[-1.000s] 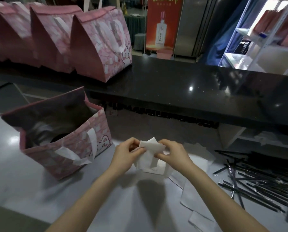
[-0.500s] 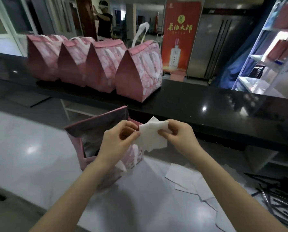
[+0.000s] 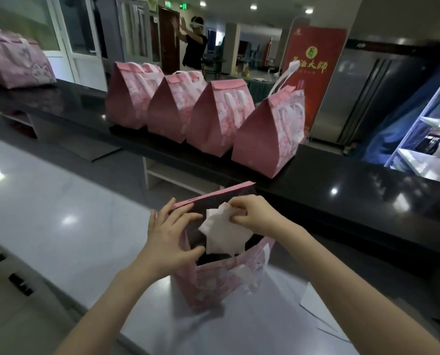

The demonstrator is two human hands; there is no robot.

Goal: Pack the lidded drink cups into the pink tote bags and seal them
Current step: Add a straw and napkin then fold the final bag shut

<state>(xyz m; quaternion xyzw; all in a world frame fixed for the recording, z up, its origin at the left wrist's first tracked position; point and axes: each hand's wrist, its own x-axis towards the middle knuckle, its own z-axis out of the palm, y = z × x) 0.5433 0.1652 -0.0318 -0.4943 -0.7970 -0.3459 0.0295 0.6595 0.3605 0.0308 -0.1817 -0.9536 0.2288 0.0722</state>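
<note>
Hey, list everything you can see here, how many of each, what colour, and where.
open tote bag: one, pink, on the pale worktop, near centre
white tissue: one bunch, white, over the open bag's mouth
closed tote bags: four, pink, in a row on the black counter
lying tote bag: one, pink, far left on the counter
paper sheets: a few, white, on the worktop at right
banner: one, red, behind the counter
shelf unit: one, white, far right
bystander: one, dark top, background
left hand: one, straight fingers on the open bag's left edge
right hand: one, pinches the tissue
</note>
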